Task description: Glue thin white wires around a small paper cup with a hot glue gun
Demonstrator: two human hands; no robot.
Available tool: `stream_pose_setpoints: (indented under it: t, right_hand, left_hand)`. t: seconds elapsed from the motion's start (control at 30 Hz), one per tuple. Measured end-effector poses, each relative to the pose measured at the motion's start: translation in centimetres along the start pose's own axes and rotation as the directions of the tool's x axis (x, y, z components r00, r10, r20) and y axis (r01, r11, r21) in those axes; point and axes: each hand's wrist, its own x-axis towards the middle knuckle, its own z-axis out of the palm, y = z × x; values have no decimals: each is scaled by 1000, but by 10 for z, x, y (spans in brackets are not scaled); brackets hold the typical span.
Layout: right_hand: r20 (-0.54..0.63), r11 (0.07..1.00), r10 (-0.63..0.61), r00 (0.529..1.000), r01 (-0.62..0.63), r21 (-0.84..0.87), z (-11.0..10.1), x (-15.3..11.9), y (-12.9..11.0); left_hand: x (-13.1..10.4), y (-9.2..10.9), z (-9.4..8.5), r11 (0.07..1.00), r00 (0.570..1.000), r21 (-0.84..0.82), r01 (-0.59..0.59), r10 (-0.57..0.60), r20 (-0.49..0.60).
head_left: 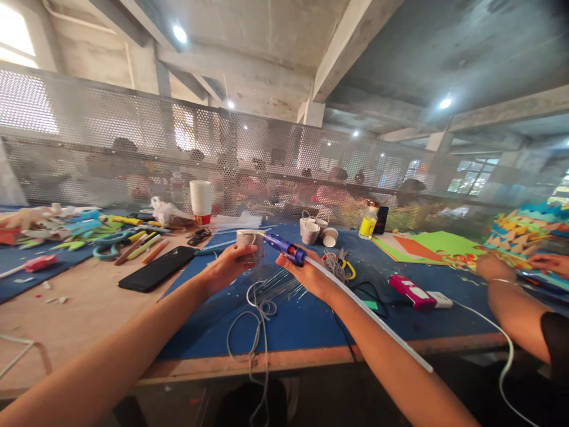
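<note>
**Glue gun meets paper cup, mid-table**

We're in a big concrete workshop, mesh screen across the far side, and a long table [89,308] with a blue mat [302,320] spread over it. Out at the far right, another person's arm [502,284] works on coloured paper. Centre stage: the left hand [229,267] is wrapped around a small paper cup [249,244], fingers curled on its wall. That cup looks light and easily crushed, so a soft hold round the sides seems wise. The right hand [311,276] is closed on a blue glue gun [287,249], nozzle at the cup; rigid, likely hot at the tip, best held by the handle. White cord [260,308] dangles below.
</note>
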Motion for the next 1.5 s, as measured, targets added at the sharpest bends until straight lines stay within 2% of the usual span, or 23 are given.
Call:
stream_pose_setpoints:
  t: [0.27, 0.77, 0.93, 1.2, 1.5]
  right_hand:
    - [-16, 990, -32, 999, 29, -136, 0, 0, 2]
    - [-26, 975, -51, 998, 44, -216, -2, 0, 2]
    - [-23, 981, -53, 998, 48, -187, -1, 1, 4]
    - [-54, 984, -79, 995, 69, -162, -1, 1, 3]
    - [-53, 980, -89, 995, 78, -182, -1, 1, 4]
  left_hand:
    - [-1, 1, 1, 1000, 1000, 31, 4, -4, 13]
    - [1, -2, 1, 998, 997, 38, -41, 39, 66]
    - [0, 1, 4, 999, 999, 21, -37, 37, 23]
    - [-7, 7, 8, 999, 995, -21, 37, -38, -93]
    - [-7, 7, 9, 998, 997, -49, 41, -44, -58]
